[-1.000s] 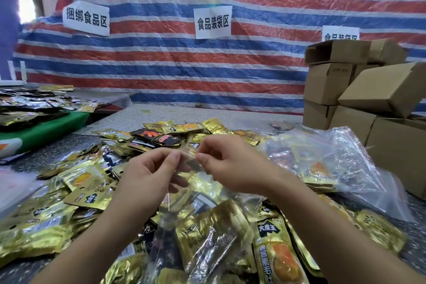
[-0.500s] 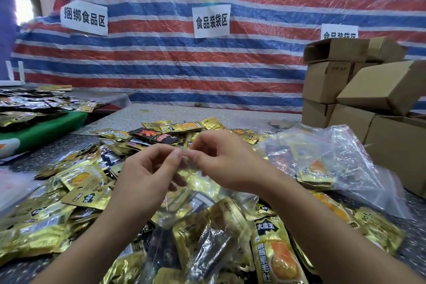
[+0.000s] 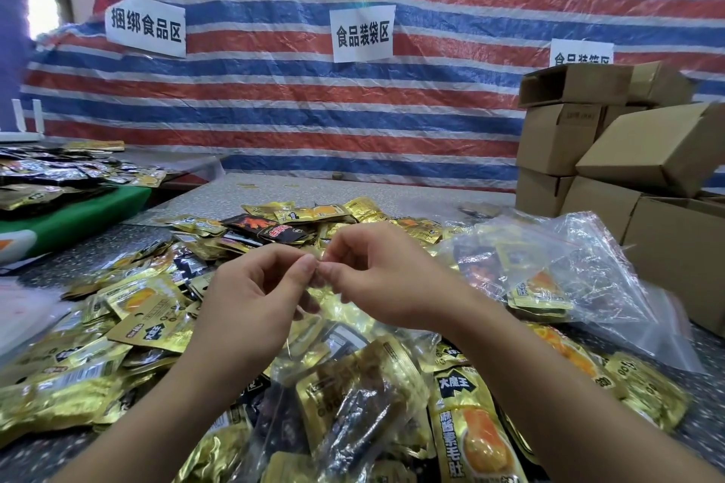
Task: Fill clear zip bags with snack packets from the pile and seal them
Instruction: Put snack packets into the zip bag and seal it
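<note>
1. Two hands met at the middle of the view: my left hand (image 3: 251, 302) and my right hand (image 3: 386, 282) each pinched the top edge of the clear bag (image 3: 345, 400), thumbs and forefingers nearly touching over the zip strip.
2. I held the bag up just above the table (image 3: 392, 194), its filled body hanging toward six o'clock from my fingers, with gold packets showing through the plastic.
3. I judged I was pressing the zip shut, with the seal not yet run along its full width.
4. The strip could have closed only in part if my fingertips slid off the track, since the plastic was thin and slippery.
5. A packet corner riding high inside might have caught in the zip and kept it from closing.
6. The weight hanging below could have tugged the edge out of my pinch and dropped the bag onto the pile (image 3: 117, 325).
7. Loose packets lay in one heap from nine o'clock round to five o'clock, too many and too overlapped for me to count.
8. One other filled bag (image 3: 549, 267) lay at three o'clock.
9. Cardboard boxes (image 3: 647, 153) stood stacked at two o'clock; I could make out about seven.
10. Three paper signs (image 3: 363, 33) hung on the striped tarp (image 3: 274, 98) at twelve o'clock.
</note>
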